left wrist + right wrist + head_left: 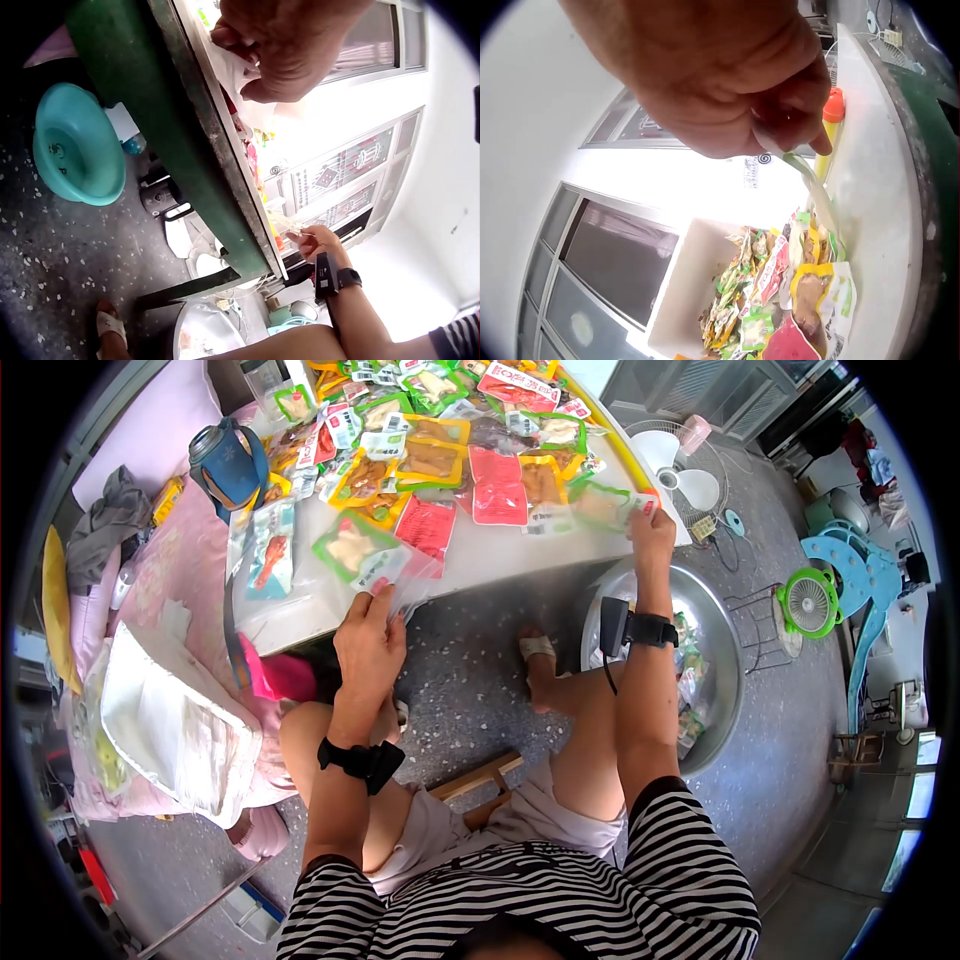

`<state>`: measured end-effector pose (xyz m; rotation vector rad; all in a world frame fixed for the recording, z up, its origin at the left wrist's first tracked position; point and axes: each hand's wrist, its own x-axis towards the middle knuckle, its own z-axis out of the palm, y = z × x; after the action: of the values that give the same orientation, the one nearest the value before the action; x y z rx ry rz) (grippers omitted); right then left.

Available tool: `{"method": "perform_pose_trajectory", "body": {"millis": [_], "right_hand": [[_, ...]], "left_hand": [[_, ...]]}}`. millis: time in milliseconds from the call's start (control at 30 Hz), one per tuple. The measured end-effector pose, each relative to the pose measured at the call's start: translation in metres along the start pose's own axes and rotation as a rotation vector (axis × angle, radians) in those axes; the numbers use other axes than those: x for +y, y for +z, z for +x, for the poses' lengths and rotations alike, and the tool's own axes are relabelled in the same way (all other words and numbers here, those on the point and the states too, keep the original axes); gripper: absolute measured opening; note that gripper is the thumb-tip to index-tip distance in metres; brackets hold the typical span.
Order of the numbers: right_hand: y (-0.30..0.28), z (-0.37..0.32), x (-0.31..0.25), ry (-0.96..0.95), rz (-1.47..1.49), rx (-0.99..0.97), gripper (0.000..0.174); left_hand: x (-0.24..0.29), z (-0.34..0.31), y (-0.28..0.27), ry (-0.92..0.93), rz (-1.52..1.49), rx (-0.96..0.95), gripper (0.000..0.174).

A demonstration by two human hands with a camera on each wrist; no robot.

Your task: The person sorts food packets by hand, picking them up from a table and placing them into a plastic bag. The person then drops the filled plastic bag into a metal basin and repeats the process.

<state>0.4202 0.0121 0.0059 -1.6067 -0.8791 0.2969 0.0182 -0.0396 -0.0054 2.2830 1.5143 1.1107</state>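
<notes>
My left hand point(370, 645) pinches the clear end of a green-edged food packet point(350, 548) at the table's near edge. Pale pieces show inside that packet. Over the right corner of the white table point(500, 555), my right hand point(653, 535) pinches the end of another green-edged packet point(600, 505). In the right wrist view, this packet point(821, 199) hangs down from the fingers. Between the hands lie red packets point(497, 485) and yellow-edged packets point(433, 458). A pale blue packet point(270, 550) lies by the table's left edge.
A heap of mixed packets fills a white box point(676, 281) at the back. A yellow tube with an orange cap point(834, 105) lies along the right edge. Below stands a metal basin point(728, 690) holding packets. A blue flask point(222, 460) and a white foam box point(165, 710) are at left.
</notes>
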Motion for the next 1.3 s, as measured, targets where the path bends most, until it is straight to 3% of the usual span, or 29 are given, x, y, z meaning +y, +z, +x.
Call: {"method": "perform_pose_trajectory", "body": {"millis": [33, 133, 167, 300, 400, 500, 800, 1000, 1033, 1167, 1233, 1300], "right_hand": [[-0.004, -0.001, -0.001, -0.148, -0.065, 0.08, 0.011], [-0.018, -0.018, -0.032, -0.041, 0.204, 0.022, 0.016], [-0.022, -0.025, -0.048, 0.107, 0.343, -0.073, 0.017], [-0.009, -0.048, -0.075, 0.265, 0.565, -0.581, 0.015], [0.017, -0.077, -0.093, 0.332, 0.399, -0.92, 0.016], [0.039, -0.108, -0.109, 0.336, 0.301, -1.098, 0.018], [0.098, -0.18, -0.107, 0.36, 0.437, -0.816, 0.019], [0.137, -0.215, -0.099, 0.617, 0.888, -0.859, 0.024], [0.14, -0.21, -0.098, 0.606, 0.892, -0.979, 0.025], [0.135, -0.19, -0.11, 0.437, 0.377, -1.138, 0.018], [0.133, -0.184, -0.109, 0.401, 0.247, -1.168, 0.016], [0.14, -0.195, -0.105, 0.453, 0.383, -1.01, 0.015]], "left_hand": [[0.001, 0.0, -0.001, 0.005, -0.004, 0.006, 0.033], [0.003, -0.001, -0.004, 0.024, -0.021, 0.037, 0.031], [0.003, -0.001, -0.005, 0.037, -0.031, 0.055, 0.03], [0.003, 0.0, -0.006, 0.059, -0.077, 0.104, 0.024], [0.004, 0.001, -0.006, 0.018, -0.118, 0.144, 0.019], [0.002, 0.001, -0.006, 0.014, -0.14, 0.171, 0.019], [0.007, 0.003, -0.003, 0.105, -0.025, 0.217, 0.028], [0.012, 0.005, -0.01, 0.071, -0.079, 0.219, 0.026], [0.01, 0.005, -0.012, 0.057, -0.083, 0.226, 0.025], [0.006, 0.005, -0.015, 0.047, -0.089, 0.218, 0.025], [0.007, 0.005, -0.015, 0.045, -0.103, 0.21, 0.026], [0.008, 0.003, -0.013, 0.083, -0.109, 0.214, 0.026]]}}
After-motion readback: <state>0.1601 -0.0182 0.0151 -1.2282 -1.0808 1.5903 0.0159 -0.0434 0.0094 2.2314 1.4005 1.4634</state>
